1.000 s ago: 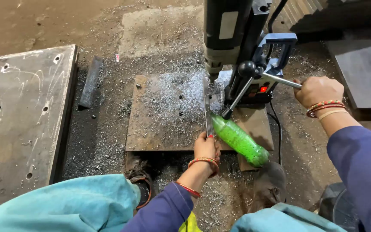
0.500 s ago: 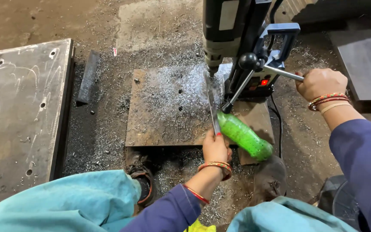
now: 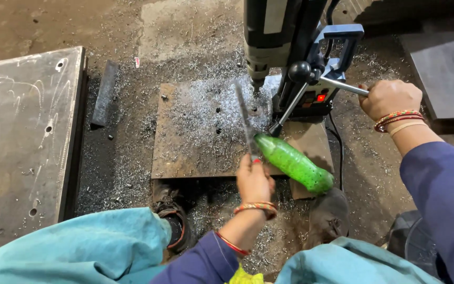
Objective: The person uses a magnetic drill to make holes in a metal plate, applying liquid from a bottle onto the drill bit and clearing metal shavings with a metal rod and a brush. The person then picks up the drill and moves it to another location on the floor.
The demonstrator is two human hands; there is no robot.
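Drilling of plate (image 3: 206, 137), mid-run by my reading. Several small holes already show in the plate, and bright swarf (image 3: 206, 105) is heaped around them; the bit (image 3: 257, 87) stands just above or at the surface near the plate's right part, and contact cannot be confirmed. How many holes remain is not visible.

Right hand (image 3: 387, 97) is closed around one feed handle (image 3: 342, 85) of the drill (image 3: 290, 47). Left hand (image 3: 253, 179) is clamped on a thin strip (image 3: 245, 118), its tip pointing into the swarf beside the bit. Green bottle (image 3: 294, 163) lies on the plate just right of that hand, touching or nearly so.

Count: 1 drill, 1 bottle, 1 strip, 1 plate under work, 1 larger plate (image 3: 22, 142) left, 1 dark plate (image 3: 447, 68) top right, 1 short bar (image 3: 104, 92), 2 shoes.
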